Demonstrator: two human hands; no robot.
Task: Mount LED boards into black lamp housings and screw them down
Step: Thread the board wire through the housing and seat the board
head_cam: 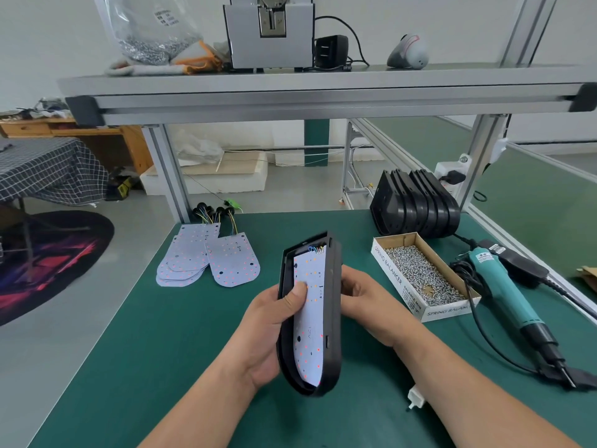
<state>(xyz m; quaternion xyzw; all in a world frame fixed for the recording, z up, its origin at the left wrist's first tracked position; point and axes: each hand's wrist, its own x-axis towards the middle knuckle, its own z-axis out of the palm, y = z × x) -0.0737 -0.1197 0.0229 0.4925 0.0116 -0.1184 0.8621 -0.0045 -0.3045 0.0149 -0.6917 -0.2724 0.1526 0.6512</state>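
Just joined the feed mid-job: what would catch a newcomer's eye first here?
The black housing stands out, tilted up over the middle of the green table in the left hand and right hand, with a white LED board inside under the left thumb. A fanned pile of spare boards lies to its left; a box of screws and a teal screwdriver lie to its right.

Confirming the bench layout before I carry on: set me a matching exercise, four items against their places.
Items: 1 spare LED boards; 2 box of screws; 3 electric screwdriver; 4 empty black housings.
Places: a far right of mat; b left, fanned out; c back right, stacked on edge; d just right of the held housing.
Pairs: 1-b, 2-d, 3-a, 4-c.
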